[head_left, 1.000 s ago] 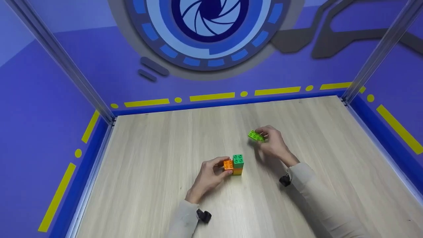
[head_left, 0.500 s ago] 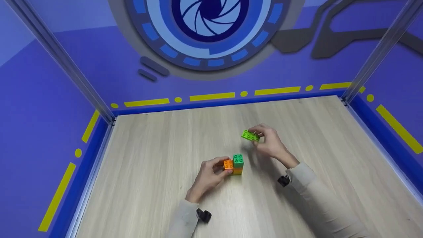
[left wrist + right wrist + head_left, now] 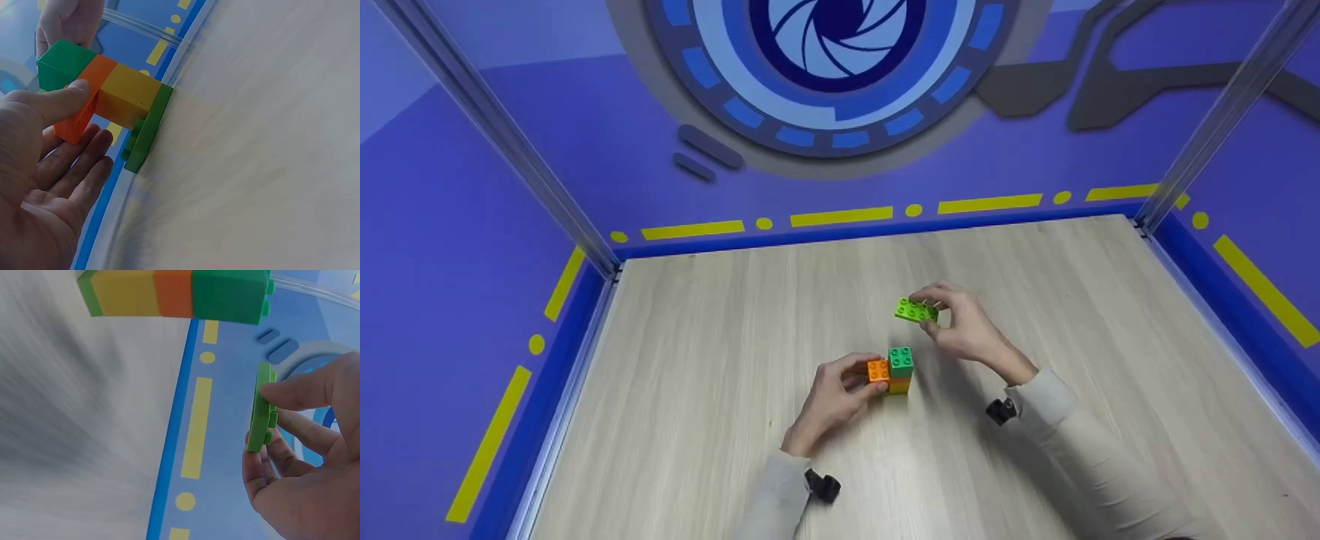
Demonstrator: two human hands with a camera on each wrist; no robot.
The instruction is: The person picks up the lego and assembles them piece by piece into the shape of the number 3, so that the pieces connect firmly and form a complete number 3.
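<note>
A small stack of toy building bricks stands upright on the table. From the bottom it has a thin green plate [image 3: 149, 130], a yellow brick [image 3: 128, 93], an orange brick [image 3: 877, 371] jutting to the left, and a green brick [image 3: 900, 361] on top. My left hand [image 3: 836, 394] pinches the jutting end of the orange brick between thumb and fingers. Beyond the stack and to its right, my right hand [image 3: 966, 326] pinches a thin lime-green plate [image 3: 913, 310] by its edges, held above the table with studs up. In the right wrist view this plate [image 3: 260, 408] appears edge-on, apart from the stack.
The wooden table [image 3: 720, 337] is bounded by blue-purple panels [image 3: 562, 135] with yellow markings at the back and both sides. Metal posts [image 3: 1222, 112] rise at the back corners. A black wrist camera [image 3: 823, 487] sits at the left cuff, and another [image 3: 1002, 411] at the right.
My right hand has moved left with the lime-green plate, bringing it nearly behind the stack. The left hand and the stack have stayed in place.
</note>
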